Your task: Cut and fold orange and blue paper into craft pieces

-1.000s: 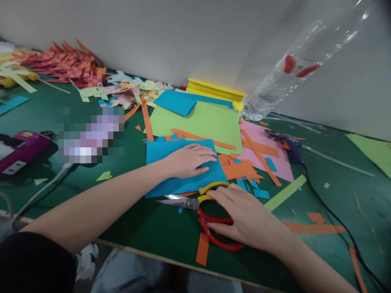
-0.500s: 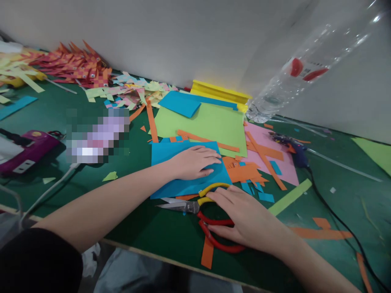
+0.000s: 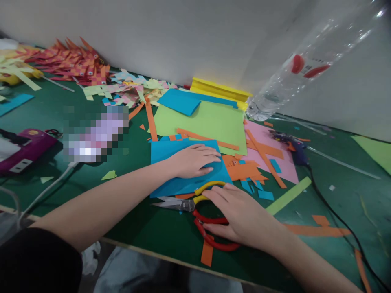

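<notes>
My left hand (image 3: 195,161) lies flat on a sheet of blue paper (image 3: 163,152), fingers stretched out toward the right. Just below it, my right hand (image 3: 240,211) grips a pair of scissors (image 3: 186,204) by one yellow and one red handle. The scissor blades point left along the near edge of the blue sheet, and they look slightly parted. Under the red handle lies an orange paper strip (image 3: 207,254). Orange paper scraps (image 3: 246,171) and small blue bits sit right of the sheet.
Beyond the blue sheet are green paper (image 3: 220,126) and pink paper (image 3: 262,132). A clear plastic bottle (image 3: 287,77) leans at the right. A glue gun (image 3: 297,152) trails a black cable. At left lie a blurred-out phone-like object (image 3: 100,134) and a purple power strip (image 3: 29,148).
My right hand and the scissors have shifted slightly left along the near edge of the blue paper. My left hand stays flat in the same spot.
</notes>
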The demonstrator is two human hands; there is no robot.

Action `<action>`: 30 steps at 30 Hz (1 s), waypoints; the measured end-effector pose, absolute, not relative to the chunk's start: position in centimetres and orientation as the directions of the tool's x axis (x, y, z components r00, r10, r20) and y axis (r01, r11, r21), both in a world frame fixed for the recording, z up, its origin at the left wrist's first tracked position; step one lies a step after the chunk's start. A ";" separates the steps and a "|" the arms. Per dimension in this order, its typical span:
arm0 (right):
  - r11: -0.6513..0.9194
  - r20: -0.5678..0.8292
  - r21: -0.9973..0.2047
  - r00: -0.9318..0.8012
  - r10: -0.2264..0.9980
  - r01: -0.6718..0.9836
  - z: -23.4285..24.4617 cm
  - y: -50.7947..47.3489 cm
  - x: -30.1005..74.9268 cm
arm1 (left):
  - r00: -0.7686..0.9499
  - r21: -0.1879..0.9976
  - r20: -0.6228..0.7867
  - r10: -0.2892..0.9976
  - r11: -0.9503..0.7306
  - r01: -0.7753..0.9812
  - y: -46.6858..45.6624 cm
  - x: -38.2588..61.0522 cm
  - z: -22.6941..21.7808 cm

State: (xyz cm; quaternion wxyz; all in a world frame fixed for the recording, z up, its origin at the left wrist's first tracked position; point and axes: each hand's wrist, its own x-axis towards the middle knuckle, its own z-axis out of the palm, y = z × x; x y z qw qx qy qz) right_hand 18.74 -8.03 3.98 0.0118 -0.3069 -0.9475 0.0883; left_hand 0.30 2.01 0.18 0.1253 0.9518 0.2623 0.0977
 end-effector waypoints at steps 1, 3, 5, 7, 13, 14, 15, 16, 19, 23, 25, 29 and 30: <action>0.794 -0.038 -0.177 -0.810 0.585 0.581 4.0 -8.0 18.7 | 0.843 0.289 0.122 0.523 -0.832 0.474 2.0 0.3 0.2; 0.788 -0.060 -0.191 -0.809 0.585 0.585 4.1 -8.0 18.7 | 0.844 0.288 0.128 0.521 -0.834 0.471 2.1 0.3 0.1; 0.785 -0.078 -0.223 -0.813 0.577 0.578 4.1 -8.1 18.6 | 0.845 0.288 0.136 0.517 -0.837 0.465 2.1 0.3 0.0; 0.788 -0.077 -0.248 -0.822 0.564 0.563 4.2 -8.2 18.4 | 0.846 0.291 0.140 0.515 -0.838 0.462 2.1 0.2 0.0; 0.794 -0.050 -0.259 -0.828 0.558 0.551 3.9 -8.5 18.0 | 0.845 0.307 0.134 0.518 -0.832 0.462 2.1 0.2 0.1; 0.792 -0.046 -0.262 -0.826 0.561 0.552 3.8 -8.6 18.0 | 0.845 0.307 0.135 0.518 -0.832 0.461 2.1 0.2 0.1; 0.789 -0.037 -0.265 -0.823 0.567 0.555 3.7 -8.6 18.1 | 0.845 0.307 0.135 0.517 -0.833 0.460 2.1 0.2 0.1; 0.787 -0.025 -0.267 -0.820 0.572 0.557 3.6 -8.7 18.1 | 0.847 0.306 0.134 0.514 -0.834 0.458 2.1 0.1 0.1; 0.771 0.009 -0.277 -0.801 0.599 0.574 3.5 -8.8 18.4 | 0.850 0.306 0.132 0.510 -0.837 0.454 2.1 0.1 0.1; 0.727 0.003 -0.291 -0.759 0.651 0.622 3.4 -8.9 19.1 | 0.845 0.315 0.119 0.522 -0.827 0.466 2.1 0.1 0.2; 0.711 -0.009 -0.285 -0.744 0.669 0.643 3.5 -8.9 19.5 | 0.843 0.317 0.113 0.526 -0.823 0.471 2.0 0.1 0.3; 0.691 -0.039 -0.275 -0.726 0.687 0.669 3.6 -9.0 20.1 | 0.844 0.319 0.109 0.525 -0.823 0.470 1.9 0.1 0.3; 0.694 -0.038 -0.276 -0.729 0.684 0.665 3.7 -9.1 20.1 | 0.844 0.319 0.107 0.525 -0.822 0.471 1.9 0.2 0.3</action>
